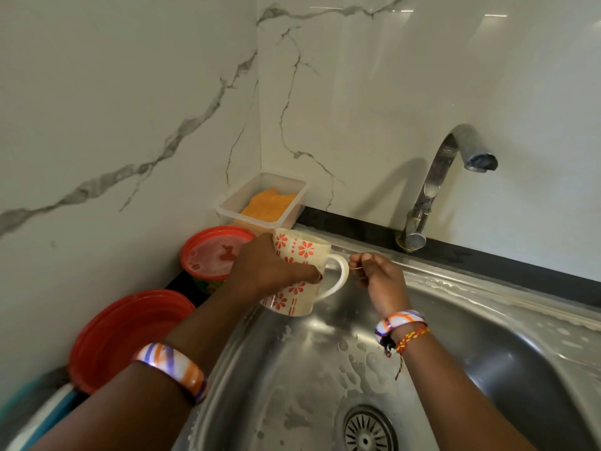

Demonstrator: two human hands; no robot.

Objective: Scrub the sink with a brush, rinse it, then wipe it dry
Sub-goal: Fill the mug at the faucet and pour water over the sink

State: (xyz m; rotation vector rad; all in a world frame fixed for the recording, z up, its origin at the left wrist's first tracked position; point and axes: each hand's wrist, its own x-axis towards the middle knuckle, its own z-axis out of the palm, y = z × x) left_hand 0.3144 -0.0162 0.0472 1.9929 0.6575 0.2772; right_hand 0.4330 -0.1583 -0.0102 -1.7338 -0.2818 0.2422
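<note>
Left hand (266,268) around mug (300,271), over sink (487,336).

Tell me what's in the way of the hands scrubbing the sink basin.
The left hand grips a flowered mug tilted over the sink's back left corner, and the right hand pinches something thin beside its handle. Both hands are occupied, and no brush is in view. The basin itself holds nothing else.

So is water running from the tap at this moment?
No, the tap spout shows no stream, while the left hand holds the mug above the sink.
</note>
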